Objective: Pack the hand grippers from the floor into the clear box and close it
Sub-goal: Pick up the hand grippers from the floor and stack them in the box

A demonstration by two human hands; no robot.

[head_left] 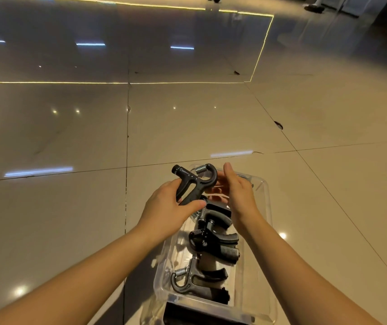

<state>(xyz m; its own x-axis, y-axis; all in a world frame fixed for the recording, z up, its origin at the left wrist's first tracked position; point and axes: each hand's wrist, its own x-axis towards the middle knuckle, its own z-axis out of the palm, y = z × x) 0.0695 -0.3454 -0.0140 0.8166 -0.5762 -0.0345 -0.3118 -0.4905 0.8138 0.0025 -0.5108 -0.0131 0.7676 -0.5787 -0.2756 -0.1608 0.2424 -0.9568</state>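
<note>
A clear plastic box [268, 207] lies open on the tiled floor in front of me. Several black hand grippers with steel springs lie inside it, among them one in the middle [211, 233] and one at the near end [196, 279]. My left hand [167, 207] grips the handles of another black hand gripper [193, 182] and holds it above the far end of the box, spring end pointing away. My right hand [235, 191] hovers beside that gripper over the box with fingers straight, holding nothing.
Glossy beige floor tiles [70, 141] spread all around, with dark joints and light reflections. A dark object [187, 313] lies under the box's near edge. Someone's shoes [313, 8] stand far off at the top right.
</note>
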